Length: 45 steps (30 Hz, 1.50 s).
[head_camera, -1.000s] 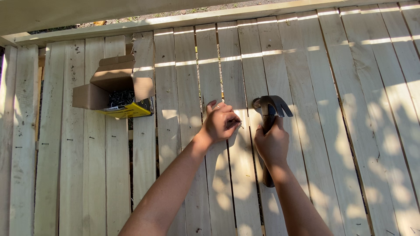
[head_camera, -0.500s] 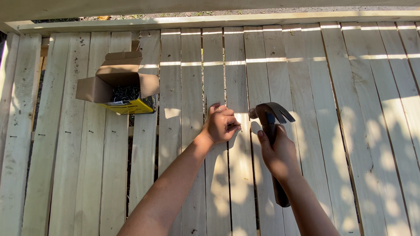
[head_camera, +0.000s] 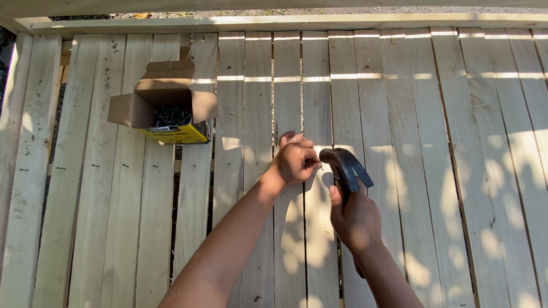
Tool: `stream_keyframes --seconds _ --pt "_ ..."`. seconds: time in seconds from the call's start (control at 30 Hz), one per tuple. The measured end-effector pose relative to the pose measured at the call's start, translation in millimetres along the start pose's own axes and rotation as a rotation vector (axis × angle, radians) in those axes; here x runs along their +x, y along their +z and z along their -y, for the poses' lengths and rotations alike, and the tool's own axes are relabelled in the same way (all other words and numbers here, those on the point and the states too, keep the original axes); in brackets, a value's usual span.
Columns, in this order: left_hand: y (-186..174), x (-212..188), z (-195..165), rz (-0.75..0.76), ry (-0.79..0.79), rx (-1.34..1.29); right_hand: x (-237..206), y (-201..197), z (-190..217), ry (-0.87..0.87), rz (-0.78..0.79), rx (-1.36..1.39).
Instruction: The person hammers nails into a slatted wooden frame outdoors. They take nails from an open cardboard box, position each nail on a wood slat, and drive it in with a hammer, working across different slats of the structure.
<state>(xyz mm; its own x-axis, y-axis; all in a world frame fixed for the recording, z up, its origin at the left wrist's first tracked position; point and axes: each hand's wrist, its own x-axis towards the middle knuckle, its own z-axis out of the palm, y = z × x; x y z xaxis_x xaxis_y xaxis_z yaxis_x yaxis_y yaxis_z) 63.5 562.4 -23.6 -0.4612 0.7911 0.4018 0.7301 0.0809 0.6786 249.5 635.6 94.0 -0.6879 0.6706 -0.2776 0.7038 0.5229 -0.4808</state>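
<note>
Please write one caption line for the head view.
Right hand holds hammer beside left hand; open nail box on planks.

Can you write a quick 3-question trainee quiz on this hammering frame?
1. True or false: the right hand grips a claw hammer by its handle.
2. What is in the open cardboard box? A) dark nails B) paint brushes C) gloves
3. Fill in: the left hand is pinched shut just beside the hammer's ____.

Key
1. True. The hammer head is close to the left hand, above the wooden planks.
2. A. The box lies on the planks to the upper left of both hands.
3. Head. What the fingers pinch is too small to see.
</note>
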Motion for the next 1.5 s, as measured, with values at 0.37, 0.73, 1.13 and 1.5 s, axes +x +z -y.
stream_keyframes --seconds 0.37,0.73,1.13,1.5 --pt "-34.4 23.1 23.0 0.288 -0.121 0.232 -0.3 -11.4 -15.9 -0.076 -0.218 0.18" --pt "-32.9 23.9 32.6 0.441 -0.365 0.064 -10.7 -28.5 10.7 -0.451 -0.418 0.26" --pt "-70.7 43.5 1.5 0.287 -0.358 -0.078 -2.9 -35.1 6.7 -0.113 -0.319 0.246" --pt "-278.2 5.1 17.6 -0.107 -0.956 0.513 12.5 -16.7 21.1 -0.09 -0.207 0.219"
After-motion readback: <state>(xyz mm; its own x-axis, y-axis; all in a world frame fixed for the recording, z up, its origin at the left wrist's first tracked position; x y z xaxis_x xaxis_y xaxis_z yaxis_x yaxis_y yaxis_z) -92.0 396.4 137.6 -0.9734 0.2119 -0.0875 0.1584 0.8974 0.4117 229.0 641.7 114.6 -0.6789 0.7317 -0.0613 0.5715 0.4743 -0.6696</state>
